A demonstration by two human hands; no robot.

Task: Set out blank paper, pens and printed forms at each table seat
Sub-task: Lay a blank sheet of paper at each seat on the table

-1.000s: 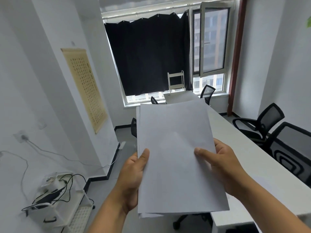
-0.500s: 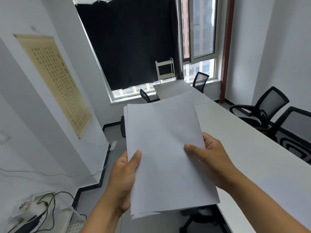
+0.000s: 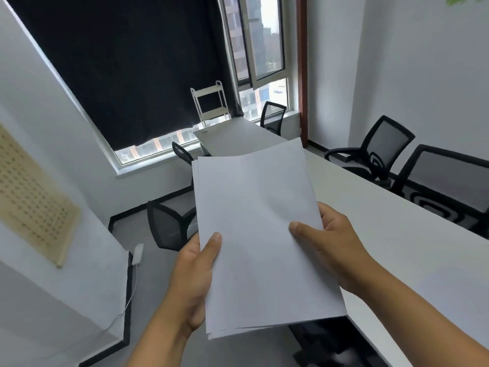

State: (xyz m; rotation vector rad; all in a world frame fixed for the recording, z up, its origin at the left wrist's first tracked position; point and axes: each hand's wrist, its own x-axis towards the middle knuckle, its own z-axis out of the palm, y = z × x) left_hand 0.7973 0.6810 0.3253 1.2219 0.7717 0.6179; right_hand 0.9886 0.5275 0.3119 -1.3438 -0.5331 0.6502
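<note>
White walls [image 3: 423, 62] enclose a grey floor [image 3: 158, 287] edged with black skirting. A black curtain [image 3: 127, 62] covers most of the window [image 3: 264, 49], daylight entering at its open pane. A long white table [image 3: 397, 234] has black mesh chairs [image 3: 383, 149] on both sides. A white rack [image 3: 210, 104] stands by the curtain, and a scroll [image 3: 29, 202] hangs on the wall.

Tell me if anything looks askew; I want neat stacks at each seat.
The paper stack, held by the left hand and right hand, is slightly fanned: sheet edges peek out along its left side and bottom corner. Nothing else stands out.
</note>
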